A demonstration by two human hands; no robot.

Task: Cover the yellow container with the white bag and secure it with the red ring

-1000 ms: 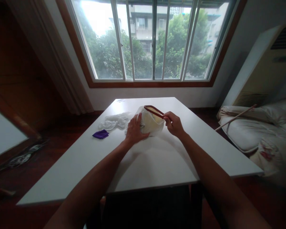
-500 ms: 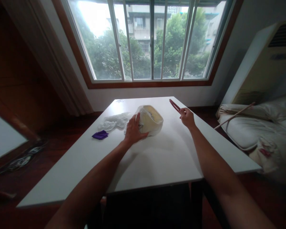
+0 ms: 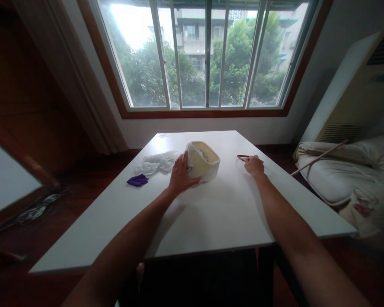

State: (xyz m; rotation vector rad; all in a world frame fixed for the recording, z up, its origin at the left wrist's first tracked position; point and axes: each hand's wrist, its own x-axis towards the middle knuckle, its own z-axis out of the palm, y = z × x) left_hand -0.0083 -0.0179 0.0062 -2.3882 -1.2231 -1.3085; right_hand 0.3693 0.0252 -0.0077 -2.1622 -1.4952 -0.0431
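Observation:
My left hand (image 3: 181, 175) grips the near left side of a cream, rounded box-like thing (image 3: 202, 164) with a loose whitish covering. It is tilted on the table, a pale yellowish face turned up to the right. To its right, my right hand (image 3: 254, 165) is closed around a thin reddish-brown tool (image 3: 242, 157) with two slim arms, like tweezers. Its tip points left, and its exact kind is unclear. Left of my left hand lie a crumpled white cloth (image 3: 155, 163) and a small folded purple cloth (image 3: 137, 180).
Everything stands on a white table (image 3: 208, 221) with angled edges. A cushioned seat (image 3: 326, 177) with a thin stick (image 3: 320, 157) across it is on the right. Beyond the table are a wall and a window (image 3: 192, 76).
My right hand has lowered toward the table and turned, so the reddish-brown tool now lies nearly level, pointing left. My left hand keeps hold of the cream thing. The view has shifted slightly.

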